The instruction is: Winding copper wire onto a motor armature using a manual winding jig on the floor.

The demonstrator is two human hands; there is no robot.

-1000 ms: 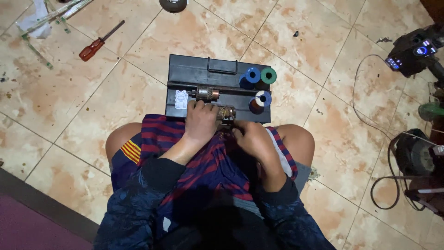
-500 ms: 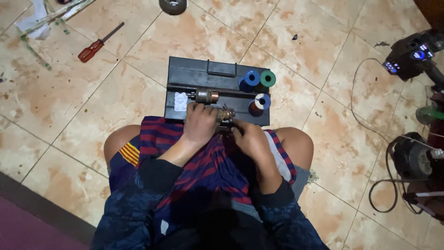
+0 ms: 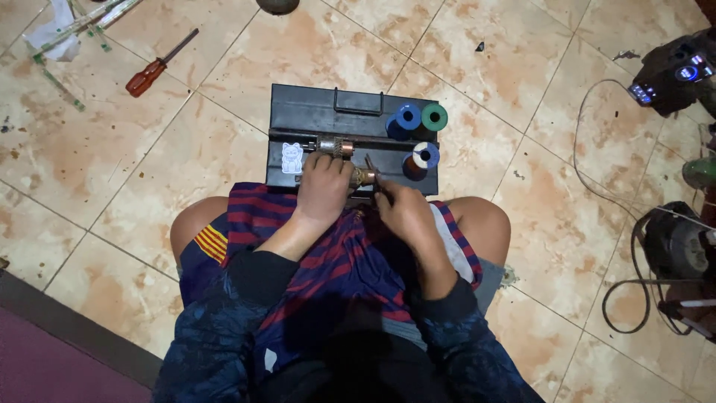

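A floor of mottled beige tiles [image 3: 186, 157] fills the view, with the person seated on it, knees spread. Between the knees lies a flat dark metal toolbox [image 3: 313, 112], lid shut, handle on top. The left hand [image 3: 323, 183] rests on the box's near edge, its grip closed around a small motor armature [image 3: 363, 177] with a copper-coloured winding. The right hand [image 3: 405, 213] sits just beside it, fingers pinched on a thin tool whose tip touches the armature; what kind of tool it is cannot be told. A second armature [image 3: 333, 146] lies on the lid just above the left hand. On the lid's right side stand wire spools: blue [image 3: 407, 117], green [image 3: 434, 117] and a blue-and-white one [image 3: 426, 155]. A red-handled screwdriver [image 3: 158, 66] lies well apart at upper left.
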